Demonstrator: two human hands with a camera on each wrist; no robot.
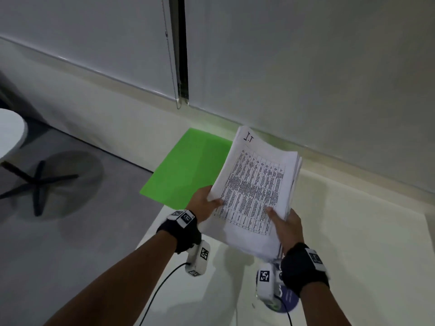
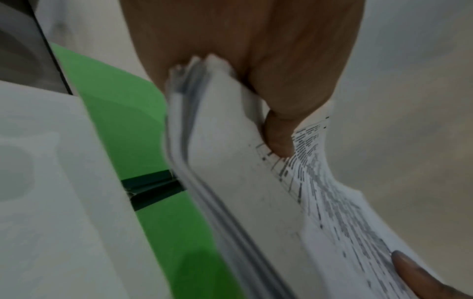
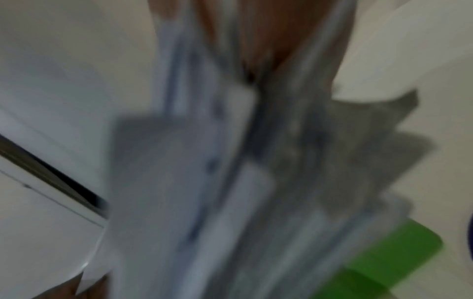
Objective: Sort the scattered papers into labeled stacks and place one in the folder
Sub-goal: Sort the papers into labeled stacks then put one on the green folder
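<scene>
A thick stack of white papers (image 1: 256,191) with a printed table on top and "I.T" handwritten at its far end is held tilted above the white table (image 1: 353,243). My left hand (image 1: 207,203) grips its left edge, thumb on top. My right hand (image 1: 284,222) grips the near right corner, thumb on the top sheet. A bright green folder (image 1: 186,170) lies flat at the table's far left corner, just left of the stack. In the left wrist view the stack (image 2: 243,182) is pinched beside the green folder (image 2: 128,125). The right wrist view shows the blurred stack (image 3: 217,182).
A white wall with blinds and a dark gap (image 1: 182,55) runs behind the table. A round white table (image 1: 9,132) on a dark cross base (image 1: 38,182) stands on the grey floor at left. A blue round object (image 1: 288,300) lies near the table's front edge.
</scene>
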